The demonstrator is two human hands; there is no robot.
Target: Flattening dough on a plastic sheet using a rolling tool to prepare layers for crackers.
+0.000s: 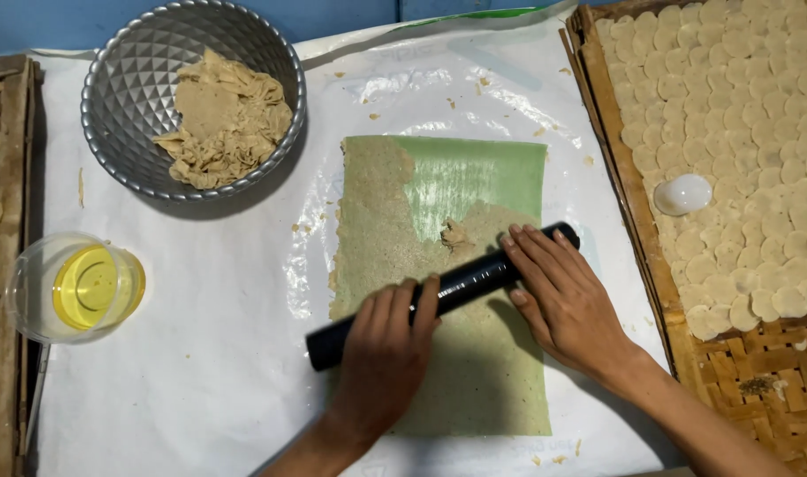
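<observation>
A black cylindrical roller (461,283) lies slanted across a green mat (474,177) covered with thin beige dough (377,230). My left hand (386,353) rests palm-down on the roller's lower left part, fingers flat. My right hand (562,296) presses on its upper right part, fingers spread over it. A small lump of dough (454,234) sits just beyond the roller. The mat's upper right area is bare green.
A faceted metal bowl (129,88) with dough scraps stands at the back left. A clear cup of yellow oil (76,287) sits left. A woven tray (765,371) of round dough discs fills the right, with a white round cutter (683,194) on it. White plastic sheet (200,353) covers the table.
</observation>
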